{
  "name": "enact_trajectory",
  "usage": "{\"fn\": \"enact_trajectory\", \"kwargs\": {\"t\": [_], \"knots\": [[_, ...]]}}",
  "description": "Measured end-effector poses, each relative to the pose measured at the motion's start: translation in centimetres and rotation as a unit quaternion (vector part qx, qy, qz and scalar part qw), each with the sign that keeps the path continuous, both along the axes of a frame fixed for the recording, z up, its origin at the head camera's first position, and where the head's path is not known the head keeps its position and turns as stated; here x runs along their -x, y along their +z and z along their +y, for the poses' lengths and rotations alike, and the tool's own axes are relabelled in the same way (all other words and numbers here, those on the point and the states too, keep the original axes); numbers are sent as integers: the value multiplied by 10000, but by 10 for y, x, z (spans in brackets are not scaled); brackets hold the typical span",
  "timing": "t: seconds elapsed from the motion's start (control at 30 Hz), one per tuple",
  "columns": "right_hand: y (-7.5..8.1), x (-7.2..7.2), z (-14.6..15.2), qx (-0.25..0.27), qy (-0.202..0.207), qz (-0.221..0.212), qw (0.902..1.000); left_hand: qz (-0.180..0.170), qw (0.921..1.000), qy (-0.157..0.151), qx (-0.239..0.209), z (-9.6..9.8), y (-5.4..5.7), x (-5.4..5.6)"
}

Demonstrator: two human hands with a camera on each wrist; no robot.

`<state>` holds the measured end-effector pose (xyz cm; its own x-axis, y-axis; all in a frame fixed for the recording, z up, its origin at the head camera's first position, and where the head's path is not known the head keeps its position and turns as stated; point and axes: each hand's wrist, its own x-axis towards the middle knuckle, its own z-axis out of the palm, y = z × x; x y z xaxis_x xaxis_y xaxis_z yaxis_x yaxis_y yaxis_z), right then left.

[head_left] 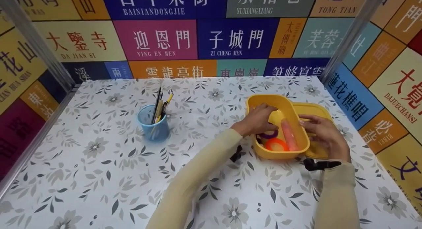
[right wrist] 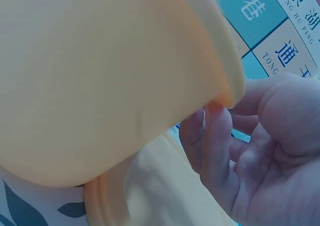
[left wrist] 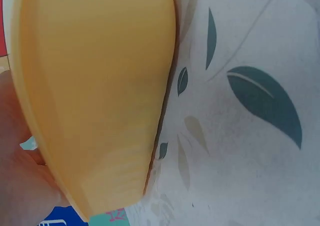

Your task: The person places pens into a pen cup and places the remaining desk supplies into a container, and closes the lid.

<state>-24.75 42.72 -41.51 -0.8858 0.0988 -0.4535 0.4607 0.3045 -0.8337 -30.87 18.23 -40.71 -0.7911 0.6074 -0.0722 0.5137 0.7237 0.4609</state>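
A yellow plastic box stands on the right half of the table. Inside it lie a pinkish-red stick-like piece, an orange ring and a purple ring. My left hand reaches over the box's left side, fingers spread apart from the thumb inside it; the thumb is near the purple ring. Part of that hand's underside is hidden. At the box's right rim, my right hand pinches the edge; the right wrist view shows its fingertips under the lip.
The yellow lid lies partly beneath the box's right side. A light blue cup with pens and dark sticks stands left of centre on the flower-patterned tablecloth. Printed panels wall the table's back and sides.
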Motion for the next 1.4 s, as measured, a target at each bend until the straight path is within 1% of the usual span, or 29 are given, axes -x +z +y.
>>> {"fn": "enact_trajectory", "kwargs": {"t": [0.23,0.37,0.43,0.6,0.73,0.87,1.07,1.13,1.23,1.37,1.4], "knots": [[-4,1,-1,-125,39,-28,9999,28,9997,-7,-247,-8,3,0],[-6,1,-1,-117,69,68,9999,-92,9988,66,-467,-12,4,-2],[-6,1,1,-69,62,70,9999,-152,9980,126,-600,-14,4,-4],[-6,1,2,-23,57,14,10000,-168,9961,162,-854,-20,6,-10],[-6,1,0,-32,16,-31,10000,-356,9931,274,-1086,-25,9,-15],[-5,1,0,-39,59,-44,10000,-650,9876,418,-1367,-29,12,-20],[-4,0,2,-9,59,-99,9999,-1020,9793,431,-1693,-32,11,-30],[-4,0,2,-26,39,-135,9999,-1084,9753,512,-1853,-34,10,-32],[-5,0,1,-45,53,-21,10000,-1159,9670,699,-2159,-38,9,-34],[-4,0,1,34,93,159,9998,-1154,9569,817,-2537,-44,7,-34],[-4,0,1,69,87,147,9998,-1152,9543,850,-2624,-46,7,-34]]}}
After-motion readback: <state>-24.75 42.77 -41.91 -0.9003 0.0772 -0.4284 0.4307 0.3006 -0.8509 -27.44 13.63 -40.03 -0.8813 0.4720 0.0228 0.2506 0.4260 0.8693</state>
